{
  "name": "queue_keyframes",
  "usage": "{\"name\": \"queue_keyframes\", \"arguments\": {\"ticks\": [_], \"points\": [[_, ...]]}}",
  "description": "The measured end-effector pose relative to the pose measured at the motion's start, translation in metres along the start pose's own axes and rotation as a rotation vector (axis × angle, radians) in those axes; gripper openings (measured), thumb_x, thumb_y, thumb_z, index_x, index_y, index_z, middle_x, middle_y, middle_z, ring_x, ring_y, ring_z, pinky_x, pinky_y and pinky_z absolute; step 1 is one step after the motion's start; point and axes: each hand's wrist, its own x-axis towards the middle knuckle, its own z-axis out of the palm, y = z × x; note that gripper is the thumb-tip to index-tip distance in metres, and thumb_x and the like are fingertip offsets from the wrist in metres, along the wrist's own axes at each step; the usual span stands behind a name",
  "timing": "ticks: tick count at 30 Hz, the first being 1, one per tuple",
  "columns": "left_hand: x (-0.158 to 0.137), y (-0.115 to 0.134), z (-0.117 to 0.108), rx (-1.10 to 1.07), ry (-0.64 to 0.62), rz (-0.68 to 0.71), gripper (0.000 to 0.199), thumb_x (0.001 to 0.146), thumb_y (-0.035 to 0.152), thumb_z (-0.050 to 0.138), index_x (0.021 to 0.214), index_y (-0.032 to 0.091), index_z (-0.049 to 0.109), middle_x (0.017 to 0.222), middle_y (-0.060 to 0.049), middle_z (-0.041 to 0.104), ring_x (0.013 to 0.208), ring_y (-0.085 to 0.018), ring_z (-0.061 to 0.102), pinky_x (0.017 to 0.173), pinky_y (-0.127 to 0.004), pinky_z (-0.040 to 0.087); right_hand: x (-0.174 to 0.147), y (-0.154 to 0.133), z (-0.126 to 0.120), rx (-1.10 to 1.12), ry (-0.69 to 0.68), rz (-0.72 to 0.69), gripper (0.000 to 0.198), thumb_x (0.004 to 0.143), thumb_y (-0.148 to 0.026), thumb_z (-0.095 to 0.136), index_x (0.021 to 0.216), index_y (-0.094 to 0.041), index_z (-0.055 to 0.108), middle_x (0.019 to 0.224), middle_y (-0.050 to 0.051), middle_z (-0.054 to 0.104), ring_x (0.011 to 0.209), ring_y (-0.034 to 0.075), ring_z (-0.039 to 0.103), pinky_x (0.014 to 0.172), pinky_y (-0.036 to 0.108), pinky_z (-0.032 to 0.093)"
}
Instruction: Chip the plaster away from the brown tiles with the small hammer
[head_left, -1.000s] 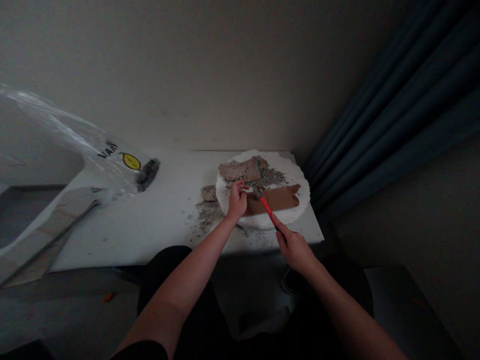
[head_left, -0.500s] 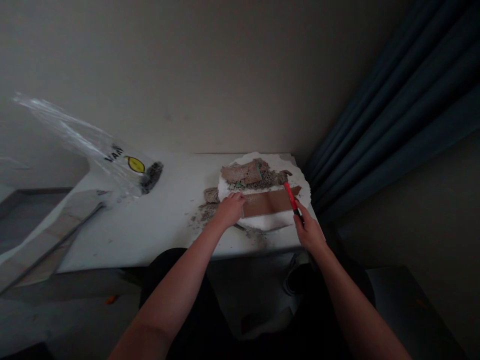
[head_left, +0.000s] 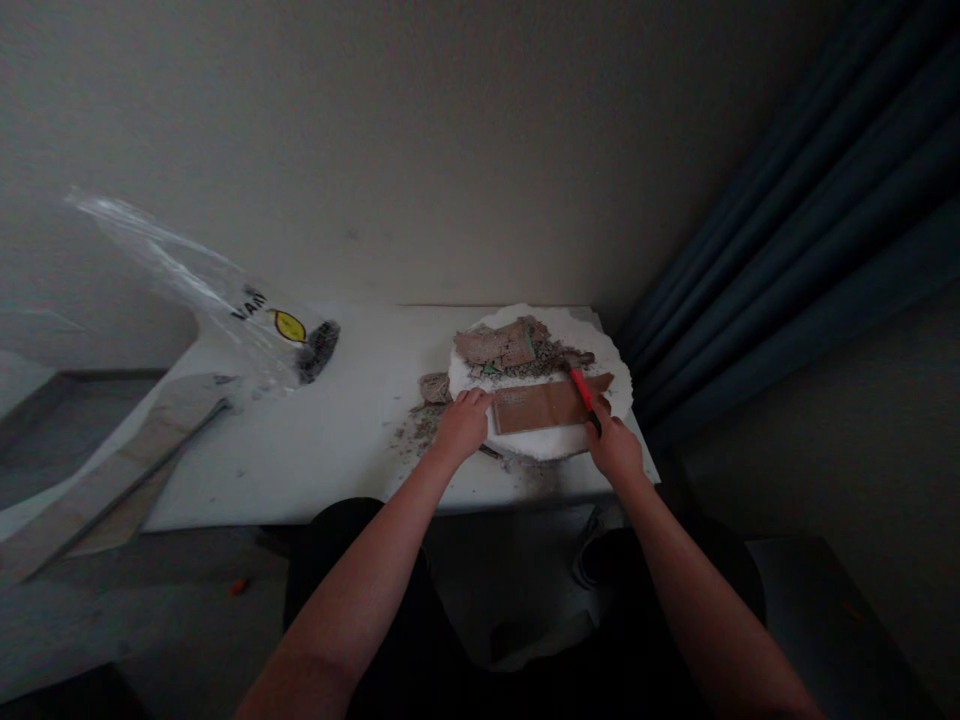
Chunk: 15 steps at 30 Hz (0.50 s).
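White table [head_left: 352, 430] supports a rough-edged white slab [head_left: 544, 445]. Breakage appears partial: at the rear, a cracked panel [head_left: 493, 343] lies amid grit [head_left: 553, 358]; in front, the brown strip [head_left: 540, 407] is mostly whole. Right hand [head_left: 617, 448] grips a red-handled hammer [head_left: 580, 386]; left hand [head_left: 462, 422] meets the strip's left end, finger closure indeterminable.

Dim, muted light leaves the view grainy and small details soft, with pale glare streaking the plastic bag [head_left: 165, 255] between nine and ten o'clock, near-black trousers [head_left: 510, 690] at six, and wide-angle stretching toward the edges.
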Motion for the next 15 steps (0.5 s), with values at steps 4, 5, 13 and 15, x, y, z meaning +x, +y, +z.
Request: {"name": "queue_keyframes", "arguments": {"ticks": [4, 5, 13, 15], "points": [[0.006, 0.001, 0.002, -0.009, -0.005, -0.023, 0.041, 0.083, 0.010, 0.042, 0.119, 0.020, 0.059, 0.116, -0.010, 0.061, 0.110, -0.023, 0.052, 0.095, -0.037, 0.046, -0.001, -0.004, -0.001, -0.043, -0.013, 0.001, 0.057, 0.098, -0.036, 0.042, 0.153, -0.022, 0.034, 0.096, 0.015, 0.062, 0.076, 0.027, 0.062, 0.065, 0.035, 0.045], [0.008, 0.001, 0.003, -0.008, -0.005, -0.034, 0.039, 0.084, 0.010, 0.042, 0.118, 0.020, 0.059, 0.115, -0.010, 0.061, 0.109, -0.024, 0.053, 0.093, -0.037, 0.047, -0.001, -0.004, -0.001, -0.055, -0.007, -0.002, 0.057, 0.098, -0.036, 0.044, 0.153, -0.022, 0.035, 0.095, 0.015, 0.061, 0.077, 0.027, 0.062, 0.066, 0.036, 0.045], [0.032, -0.004, 0.013, -0.044, 0.071, -0.073, 0.028, 0.087, 0.018, 0.043, 0.111, 0.017, 0.059, 0.109, -0.014, 0.063, 0.105, -0.029, 0.056, 0.084, -0.040, 0.047, -0.003, -0.009, -0.011, 0.112, 0.323, -0.198, 0.046, 0.093, -0.034, 0.050, 0.135, -0.017, 0.054, 0.111, 0.018, 0.053, 0.104, 0.032, 0.049, 0.087, 0.045, 0.044], [0.035, -0.006, 0.014, -0.086, 0.073, -0.095, 0.024, 0.088, 0.021, 0.044, 0.107, 0.018, 0.059, 0.106, -0.013, 0.065, 0.100, -0.027, 0.059, 0.080, -0.037, 0.047, 0.003, -0.019, -0.017, 0.243, 0.290, -0.317, 0.036, 0.094, -0.030, 0.046, 0.125, -0.016, 0.059, 0.107, 0.016, 0.057, 0.103, 0.029, 0.052, 0.089, 0.041, 0.044]]}}
